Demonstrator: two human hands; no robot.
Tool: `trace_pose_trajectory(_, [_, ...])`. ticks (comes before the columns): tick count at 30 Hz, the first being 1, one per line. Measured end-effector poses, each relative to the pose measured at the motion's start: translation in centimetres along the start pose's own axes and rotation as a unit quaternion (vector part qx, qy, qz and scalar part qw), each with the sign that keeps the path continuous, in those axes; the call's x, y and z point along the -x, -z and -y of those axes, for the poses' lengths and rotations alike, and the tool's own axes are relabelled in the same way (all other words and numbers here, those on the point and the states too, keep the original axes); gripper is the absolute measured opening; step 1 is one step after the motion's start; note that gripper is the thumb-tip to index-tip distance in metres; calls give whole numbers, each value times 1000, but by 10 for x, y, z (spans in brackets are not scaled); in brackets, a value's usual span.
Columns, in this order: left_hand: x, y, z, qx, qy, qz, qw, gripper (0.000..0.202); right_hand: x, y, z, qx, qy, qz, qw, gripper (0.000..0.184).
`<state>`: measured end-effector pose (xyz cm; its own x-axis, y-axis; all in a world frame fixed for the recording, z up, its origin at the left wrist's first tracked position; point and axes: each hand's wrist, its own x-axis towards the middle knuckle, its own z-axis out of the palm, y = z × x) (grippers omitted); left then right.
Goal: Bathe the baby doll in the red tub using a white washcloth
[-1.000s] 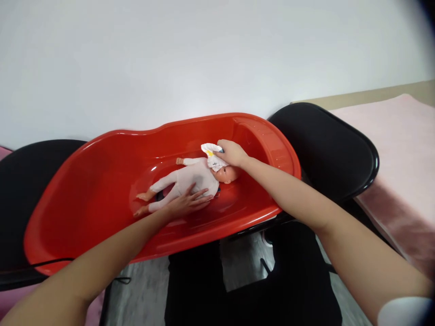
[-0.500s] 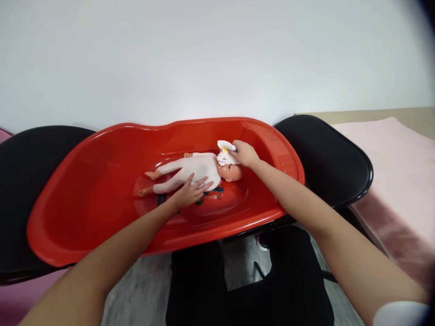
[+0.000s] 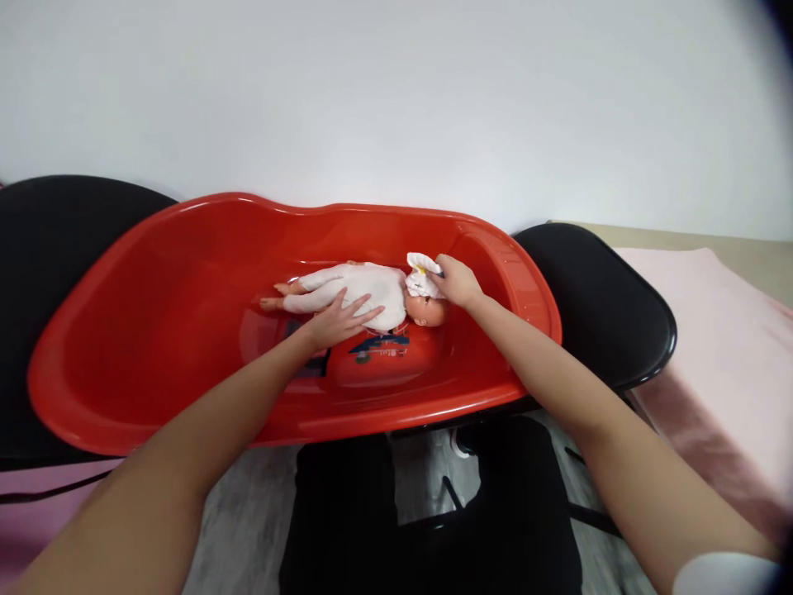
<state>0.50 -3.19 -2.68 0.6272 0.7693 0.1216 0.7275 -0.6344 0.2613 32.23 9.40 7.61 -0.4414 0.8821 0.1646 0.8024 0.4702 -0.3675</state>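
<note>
A baby doll point(image 3: 365, 293) in a white suit lies on its back inside a red plastic baby tub point(image 3: 154, 330), head to the right. My left hand point(image 3: 338, 321) lies flat on the doll's belly with fingers spread. My right hand point(image 3: 457, 282) pinches a small white cloth point(image 3: 421, 275) with a yellow mark and presses it against the doll's head.
The tub rests across two black chairs, one at the left point(image 3: 55, 223) and one at the right point(image 3: 604, 306). A pink-covered bed point(image 3: 724, 347) stands to the right. A white wall is behind. Grey floor shows below the tub.
The view has shifted, so the tub sits higher and more level. The doll has turned to lie more horizontally. Both hands stay on the doll, and the cloth remains at its head.
</note>
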Motion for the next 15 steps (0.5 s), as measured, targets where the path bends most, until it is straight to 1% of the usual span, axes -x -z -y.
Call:
trace_pose_trajectory(3, [-3,2,6,-19,1,-38,999,68,0,1,0,17,4,-4,1000,26])
trace_pose_trajectory(5, [-6,5,8,-50,10,-52,997,62,0,4,1,58,35,-24,997,24])
trace_pose_trajectory(6, [-7,7,10,-71,15,-57,996,58,1,6,2,86,70,-37,993,23])
trace_pose_trajectory(7, [-9,10,11,-93,20,-65,993,55,2,7,3,115,119,-51,985,22])
trace_pose_trajectory(8, [-11,12,12,-114,25,-76,990,52,4,7,6,145,183,-65,970,20])
trace_pose_trajectory(9, [-12,15,13,-134,27,-92,986,51,8,6,10,173,258,-77,947,19])
trace_pose_trajectory(10, [-13,18,14,-153,28,-108,982,51,13,3,16,201,341,-88,914,17])
trace_pose_trajectory(11, [-14,20,15,-170,25,-121,978,50,19,-1,22,222,428,-97,871,17])
trace_pose_trajectory(13, [-15,23,17,-199,11,-133,971,47,33,-18,39,236,587,-98,768,19])
trace_pose_trajectory(14, [-15,25,17,-209,2,-133,969,45,39,-30,47,230,650,-84,719,21])
trace_pose_trajectory(15, [-16,26,16,-214,-3,-134,968,44,43,-44,55,222,696,-66,680,22])
